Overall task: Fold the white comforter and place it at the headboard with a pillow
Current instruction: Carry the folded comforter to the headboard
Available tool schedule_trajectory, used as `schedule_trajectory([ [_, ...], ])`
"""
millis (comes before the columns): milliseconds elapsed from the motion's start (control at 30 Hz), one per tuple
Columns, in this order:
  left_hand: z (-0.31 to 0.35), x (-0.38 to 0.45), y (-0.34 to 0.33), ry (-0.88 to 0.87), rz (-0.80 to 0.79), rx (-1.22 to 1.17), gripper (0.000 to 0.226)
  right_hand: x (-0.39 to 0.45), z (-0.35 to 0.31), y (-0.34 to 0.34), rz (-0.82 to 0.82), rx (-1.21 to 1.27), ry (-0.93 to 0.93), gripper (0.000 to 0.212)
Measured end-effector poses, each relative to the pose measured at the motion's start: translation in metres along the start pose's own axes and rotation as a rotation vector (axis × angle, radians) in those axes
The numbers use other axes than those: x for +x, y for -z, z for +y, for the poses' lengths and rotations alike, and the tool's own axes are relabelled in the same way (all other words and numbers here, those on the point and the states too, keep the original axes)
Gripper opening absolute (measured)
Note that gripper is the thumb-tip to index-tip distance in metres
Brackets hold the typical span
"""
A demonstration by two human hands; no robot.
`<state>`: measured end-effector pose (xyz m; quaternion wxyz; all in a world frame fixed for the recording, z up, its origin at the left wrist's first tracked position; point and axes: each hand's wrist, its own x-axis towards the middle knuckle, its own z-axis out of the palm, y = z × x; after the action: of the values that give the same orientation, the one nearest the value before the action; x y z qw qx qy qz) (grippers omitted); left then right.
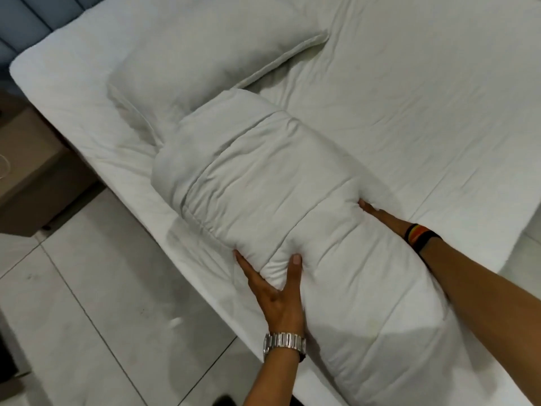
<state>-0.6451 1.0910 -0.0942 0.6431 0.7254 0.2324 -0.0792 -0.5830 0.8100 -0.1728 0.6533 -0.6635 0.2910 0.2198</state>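
Observation:
The white comforter point(263, 183) is folded into a thick bundle lying on the bed, its far end touching the white pillow point(205, 54). The pillow lies near the blue headboard point(26, 22) at the top left. My left hand point(278, 288), with a metal watch on its wrist, grips the bundle's near left edge, thumb on top and fingers underneath. My right hand point(377, 215), with a striped band on its wrist, presses into the bundle's right side, its fingers mostly hidden under the fabric.
The bed's white sheet point(424, 98) stretches to the right of the bundle. A brown nightstand point(32, 171) stands left of the bed. Pale floor tiles point(102, 288) lie along the bed's left edge.

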Motion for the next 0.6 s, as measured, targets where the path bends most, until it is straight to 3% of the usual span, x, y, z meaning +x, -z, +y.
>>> schedule_trajectory([
  [67,0.014,0.001,0.008,-0.013,-0.015,-0.046,0.13,-0.015,-0.015,-0.01,0.043,0.041,0.048,0.067],
  [167,0.04,0.011,0.021,-0.056,-0.052,-0.106,0.129,-0.039,-0.05,-0.02,0.125,0.016,0.109,0.071],
  [333,0.111,0.068,0.046,-0.2,-0.161,-0.149,0.128,-0.054,-0.132,-0.039,0.299,0.035,0.138,0.116],
  [500,0.209,0.177,0.092,-0.297,-0.322,-0.144,0.126,-0.06,-0.242,-0.113,0.415,0.107,0.192,0.086],
  [600,0.279,0.266,0.13,-0.358,-0.419,-0.106,0.124,-0.037,-0.309,-0.182,0.526,0.141,0.278,0.106],
])
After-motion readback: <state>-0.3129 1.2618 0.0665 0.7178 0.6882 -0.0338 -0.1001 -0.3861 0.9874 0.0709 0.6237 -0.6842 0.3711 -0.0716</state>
